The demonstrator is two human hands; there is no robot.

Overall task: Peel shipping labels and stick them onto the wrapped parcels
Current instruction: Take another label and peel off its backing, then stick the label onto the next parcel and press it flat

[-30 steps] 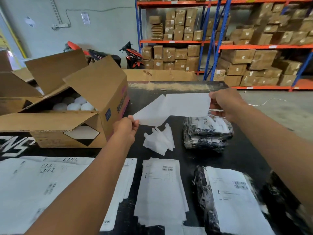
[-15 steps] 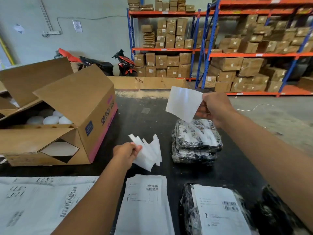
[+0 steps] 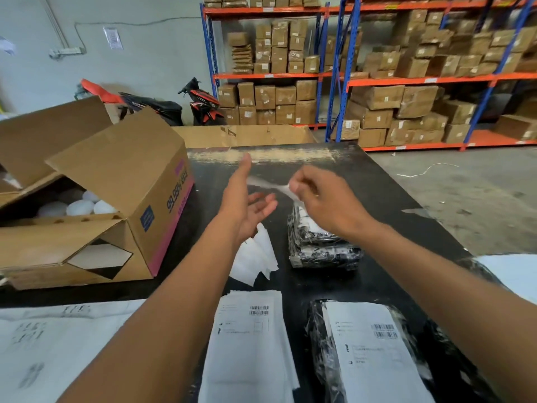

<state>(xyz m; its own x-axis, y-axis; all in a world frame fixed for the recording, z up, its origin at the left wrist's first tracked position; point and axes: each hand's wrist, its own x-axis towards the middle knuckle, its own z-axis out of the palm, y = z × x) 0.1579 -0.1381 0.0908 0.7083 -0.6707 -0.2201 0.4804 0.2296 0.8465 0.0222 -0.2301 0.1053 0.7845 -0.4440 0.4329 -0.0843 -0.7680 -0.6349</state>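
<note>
left hand (image 3: 247, 207), released and outstretched, beside right hand (image 3: 322, 202) pinching a blurred label (image 3: 270, 184) above the stacked wrapped parcels (image 3: 322, 245) on the black desk (image 3: 369, 181).

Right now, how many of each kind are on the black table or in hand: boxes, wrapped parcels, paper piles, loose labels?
Open cardboard box: 1
Black-wrapped parcels: 3 (upper parcel on lower parcel, labelled parcel nearer; right-edge object cut off, uncounted)
Paper piles: 3 (label stack, backing scraps, large sheets)
Peeled label, blurred, pinched by right hand: 1
Total: 8
</note>
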